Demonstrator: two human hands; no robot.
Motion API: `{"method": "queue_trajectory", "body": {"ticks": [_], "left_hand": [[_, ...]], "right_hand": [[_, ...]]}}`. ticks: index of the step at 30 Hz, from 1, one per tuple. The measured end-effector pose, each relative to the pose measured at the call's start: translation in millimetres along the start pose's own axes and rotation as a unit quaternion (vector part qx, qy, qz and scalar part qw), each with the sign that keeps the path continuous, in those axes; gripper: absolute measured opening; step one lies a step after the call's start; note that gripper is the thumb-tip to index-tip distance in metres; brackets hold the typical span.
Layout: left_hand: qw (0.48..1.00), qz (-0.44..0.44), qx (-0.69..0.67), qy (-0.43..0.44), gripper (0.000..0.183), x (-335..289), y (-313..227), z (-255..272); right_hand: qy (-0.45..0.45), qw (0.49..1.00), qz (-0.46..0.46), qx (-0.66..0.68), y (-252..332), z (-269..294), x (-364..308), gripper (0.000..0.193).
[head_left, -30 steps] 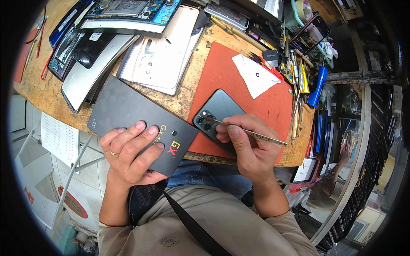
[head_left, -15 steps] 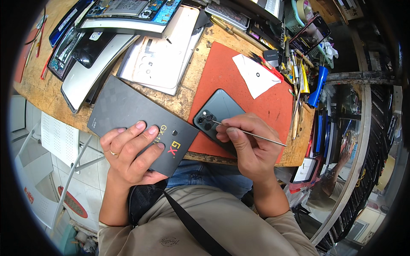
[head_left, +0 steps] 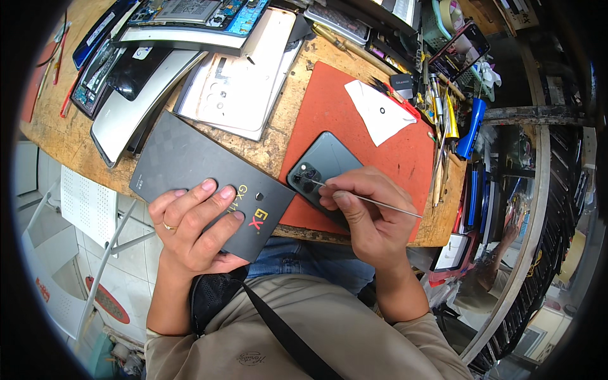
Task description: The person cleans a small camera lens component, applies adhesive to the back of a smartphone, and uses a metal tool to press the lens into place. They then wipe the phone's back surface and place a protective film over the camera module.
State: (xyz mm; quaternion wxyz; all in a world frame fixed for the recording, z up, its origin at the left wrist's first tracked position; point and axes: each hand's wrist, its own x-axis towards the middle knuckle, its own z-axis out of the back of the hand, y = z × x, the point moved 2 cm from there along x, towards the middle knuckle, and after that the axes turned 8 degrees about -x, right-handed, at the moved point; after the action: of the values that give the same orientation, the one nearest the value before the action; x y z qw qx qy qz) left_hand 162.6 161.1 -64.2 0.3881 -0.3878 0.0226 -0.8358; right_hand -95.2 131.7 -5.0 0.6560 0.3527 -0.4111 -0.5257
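Observation:
My left hand [head_left: 197, 223] grips a flat black box [head_left: 183, 152] near its lower edge, fingers spread over the printed face and the thumb hidden beneath. The box's right corner comes up against a dark green phone [head_left: 328, 155], which lies back up on a red mat [head_left: 323, 95]. In a pinch grip, my right hand [head_left: 372, 218] holds a thin metal pick [head_left: 396, 208]. Its tip is at the phone's camera lenses [head_left: 305, 177]; whether it touches them I cannot tell. My right fingers cover part of the phone's lower half.
A white folded paper [head_left: 377, 117] lies on the mat, with a red-handled tool at its edge. Screwdrivers and a blue-handled tool [head_left: 470, 130] crowd the right. Opened devices [head_left: 190, 12] and white panels [head_left: 240, 82] are piled at the back left of the wooden bench [head_left: 57, 133].
My right hand and the pick have shifted very slightly left, the tip staying by the camera lenses. My left hand and the box have not visibly moved.

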Motion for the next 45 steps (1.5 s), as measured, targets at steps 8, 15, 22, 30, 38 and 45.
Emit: {"method": "queue_trajectory", "body": {"ticks": [8, 15, 22, 30, 38, 45], "left_hand": [[1.000, -0.003, -0.006, 0.004, 0.049, 1.1, -0.4, 1.1], [0.999, -0.009, -0.032, 0.030, 0.047, 5.4, -4.6, 14.4], [1.000, -0.018, -0.001, 0.008, 0.018, 11.9, -21.3, 34.4], [0.995, -0.063, 0.025, -0.067, 0.013, 33.6, -48.9, 51.6], [0.956, -0.259, -0.128, 0.053, 0.022, 131.8, -109.5, -17.5], [0.916, -0.325, -0.235, 0.008, 0.028, 162.0, -175.9, -140.3]], "right_hand": [[-0.085, 0.989, 0.001, 0.117, -3.7, 6.0, -8.1, 0.012], [-0.254, 0.967, 0.000, 0.036, -15.0, 65.6, -19.3, 0.015], [-0.130, 0.937, 0.054, -0.319, -40.0, 111.4, -33.1, 0.030], [-0.105, 0.920, 0.077, -0.370, -45.4, 125.8, -62.0, 0.043], [-0.264, 0.954, 0.041, -0.134, -45.5, 133.2, -103.8, 0.031], [-0.374, 0.927, -0.008, -0.027, -59.2, 171.0, -138.8, 0.061]]}}
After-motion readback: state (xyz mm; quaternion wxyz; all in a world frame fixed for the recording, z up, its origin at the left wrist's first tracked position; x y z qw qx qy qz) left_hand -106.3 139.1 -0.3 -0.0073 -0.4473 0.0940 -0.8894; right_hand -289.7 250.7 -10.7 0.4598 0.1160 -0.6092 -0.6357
